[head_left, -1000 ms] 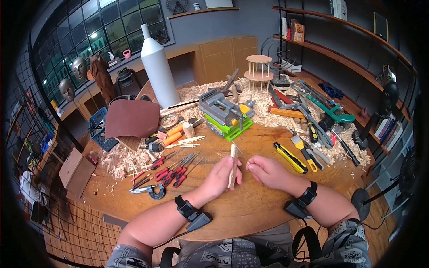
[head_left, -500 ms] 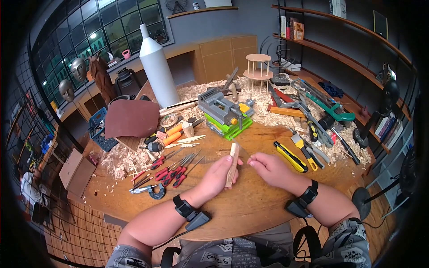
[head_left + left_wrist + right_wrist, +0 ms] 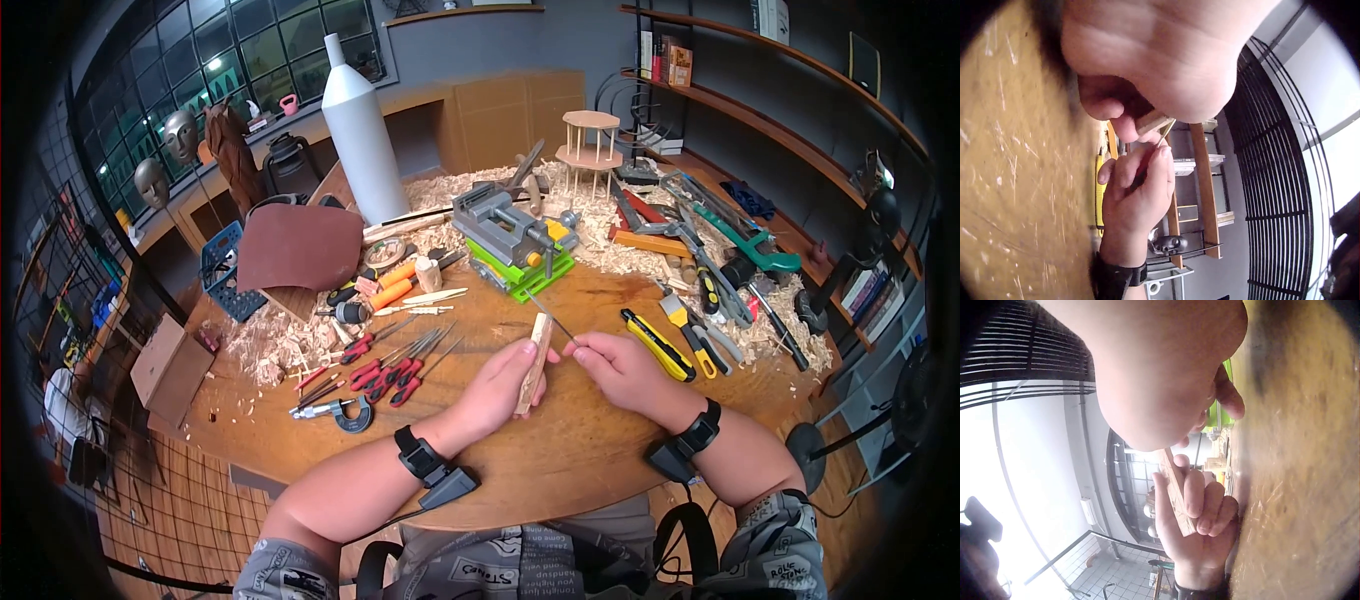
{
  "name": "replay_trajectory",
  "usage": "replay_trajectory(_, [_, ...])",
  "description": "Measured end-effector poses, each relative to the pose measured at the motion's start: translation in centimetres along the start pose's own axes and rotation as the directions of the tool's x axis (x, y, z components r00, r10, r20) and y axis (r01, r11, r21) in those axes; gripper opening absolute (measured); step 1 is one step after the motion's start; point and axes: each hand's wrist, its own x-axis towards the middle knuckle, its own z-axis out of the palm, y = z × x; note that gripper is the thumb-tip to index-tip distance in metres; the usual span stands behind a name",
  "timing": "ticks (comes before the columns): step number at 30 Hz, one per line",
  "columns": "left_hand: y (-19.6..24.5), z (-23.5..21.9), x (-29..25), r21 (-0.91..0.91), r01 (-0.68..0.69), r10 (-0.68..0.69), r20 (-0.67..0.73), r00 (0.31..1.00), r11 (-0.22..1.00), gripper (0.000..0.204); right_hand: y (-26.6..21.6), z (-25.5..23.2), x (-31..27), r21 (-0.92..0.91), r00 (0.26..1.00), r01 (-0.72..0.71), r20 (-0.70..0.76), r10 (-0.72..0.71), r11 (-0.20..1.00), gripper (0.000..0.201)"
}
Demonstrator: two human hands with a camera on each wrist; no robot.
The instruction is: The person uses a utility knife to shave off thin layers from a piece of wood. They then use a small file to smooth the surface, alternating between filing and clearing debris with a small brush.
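Note:
My left hand (image 3: 492, 392) grips a pale, narrow wooden strip (image 3: 540, 338), tilted upward with its top end above the thumb. In the right wrist view the fingers curl round this strip (image 3: 1175, 492). My right hand (image 3: 622, 370) pinches a thin needle file (image 3: 556, 322) between thumb and fingertips. Its slim shaft points up and left, passing close by the strip's upper end in the head view. In the left wrist view the file (image 3: 1165, 134) runs from the right fingertips to the strip's end. The right palm hides the file's rear end.
Several red-handled files (image 3: 390, 375) and a micrometer (image 3: 350, 414) lie left of my hands. Ahead stands a grey vise (image 3: 505, 230) on a green base. A yellow utility knife (image 3: 657, 345) and a brush (image 3: 680, 312) lie to the right. Wood shavings (image 3: 460, 190) cover the table's back.
The head view has shifted slightly. My right hand has moved the file back and forth beside the strip; it was blurred half a second ago and shows sharply now. The left hand keeps its grip.

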Motion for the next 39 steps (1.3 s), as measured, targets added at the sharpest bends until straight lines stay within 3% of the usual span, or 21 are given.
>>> replay_trajectory(7, [0.2,0.1,0.0,0.006,0.026,-0.025,-0.016,1.000,1.000,0.047,0.1,-0.1,0.1,-0.078,1.000,-0.010,-0.019,0.008,0.997,0.022])
replay_trajectory(9, [0.4,0.1,-0.1,-0.014,0.017,-0.017,-0.001,1.000,1.000,0.048,0.3,-0.1,0.1,-0.172,0.986,0.166,0.009,-0.167,0.971,0.020])
replay_trajectory(10, [0.5,0.1,-0.1,-0.056,0.040,-0.040,-0.001,0.999,0.998,0.048,0.5,-0.1,0.1,-0.172,0.986,0.166,0.009,-0.167,0.971,0.020])
replay_trajectory(13, [0.8,-0.1,0.0,-0.092,0.066,-0.066,-0.001,0.998,0.994,0.049,0.8,0.0,0.3,-0.235,0.992,0.096,-0.058,-0.113,0.967,0.020])
replay_trajectory(16, [1.0,0.1,-0.1,-0.080,0.047,-0.046,0.016,0.999,0.996,0.051,1.0,-0.3,0.4,-0.279,0.975,0.167,-0.099,-0.201,0.946,0.019])
replay_trajectory(18, [1.2,0.3,-0.4,-0.074,0.026,-0.024,0.030,0.999,0.997,0.051,1.6,-0.3,0.6,-0.259,0.961,0.100,-0.224,-0.160,0.961,0.018])
replay_trajectory(22, [1.3,0.3,-0.4,-0.087,0.020,-0.017,0.034,0.999,0.996,0.051,0.9,-1.4,0.5,-0.238,0.953,0.151,-0.223,-0.205,0.959,0.018])
replay_trajectory(24, [1.1,0.0,-0.3,-0.091,0.022,-0.020,0.028,0.999,0.996,0.051,2.0,-0.7,0.7,-0.339,0.961,0.160,-0.163,-0.225,0.927,0.017])
replay_trajectory(28, [1.1,-0.4,0.1,-0.071,0.037,-0.035,0.027,0.999,0.997,0.046,1.0,-1.7,0.8,-0.394,0.953,0.143,-0.194,-0.234,0.908,0.016])
replay_trajectory(30, [1.0,-0.3,-0.2,-0.091,0.038,-0.036,0.025,0.999,0.995,0.041,2.0,-1.0,0.8,-0.438,0.946,0.241,-0.095,-0.311,0.866,0.015])
replay_trajectory(33, [1.3,0.1,0.1,-0.021,0.083,-0.083,0.003,0.997,0.996,0.030,1.2,-1.5,0.8,-0.453,0.931,0.199,-0.189,-0.312,0.869,0.015])
replay_trajectory(34, [1.3,0.2,0.2,0.000,0.096,-0.096,-0.031,0.995,0.995,0.026,1.0,-1.7,0.8,-0.456,0.930,0.206,-0.183,-0.318,0.866,0.015])
replay_trajectory(36, [1.2,0.1,-0.1,0.015,0.117,-0.116,-0.074,0.991,0.993,0.024,0.8,-1.5,0.3,-0.506,0.897,0.426,0.127,-0.424,0.750,0.014])
replay_trajectory(37, [1.3,-0.1,-0.1,0.041,0.131,-0.128,-0.065,0.990,0.991,0.024,1.1,-1.3,0.4,-0.502,0.898,0.424,0.126,-0.422,0.754,0.014])
replay_trajectory(39, [1.4,-0.2,-0.3,0.070,0.146,-0.142,-0.048,0.989,0.987,0.025,2.0,-1.2,0.9,-0.647,0.958,0.164,-0.076,-0.277,0.744,0.015])
